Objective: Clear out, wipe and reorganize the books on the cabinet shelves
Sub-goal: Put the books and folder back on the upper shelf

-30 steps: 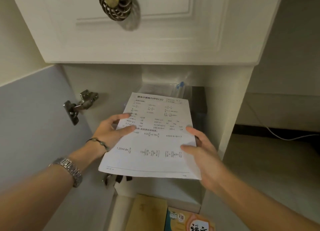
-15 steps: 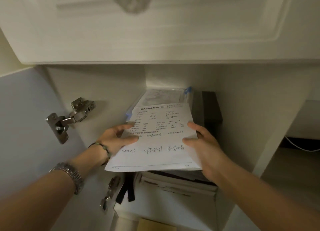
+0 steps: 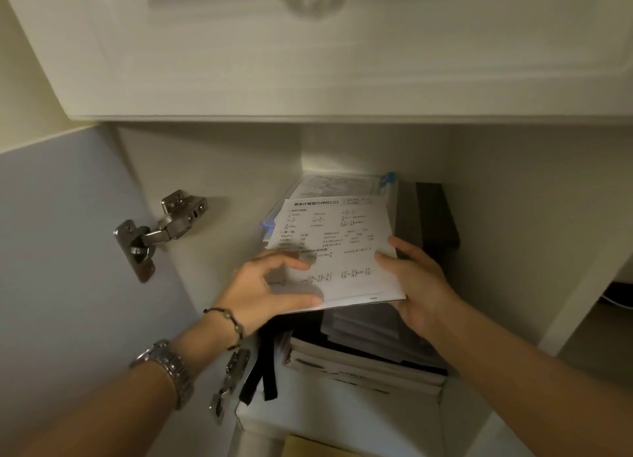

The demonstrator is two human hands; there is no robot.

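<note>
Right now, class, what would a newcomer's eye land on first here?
A printed maths worksheet held over a stack of books on the cabinet shelf, left hand and right hand at its sides. A steel hinge gleams on the left wall.

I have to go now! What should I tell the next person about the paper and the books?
Left hand: fingers on the worksheet, thumb under its near edge.
Right hand: grips the sheet's right edge.
The sheet lies over the book stack on the cabinet shelf, a clear folder behind.
Done: nothing visibly cleared.
Left: remove everything, wipe, reorganize.
</note>
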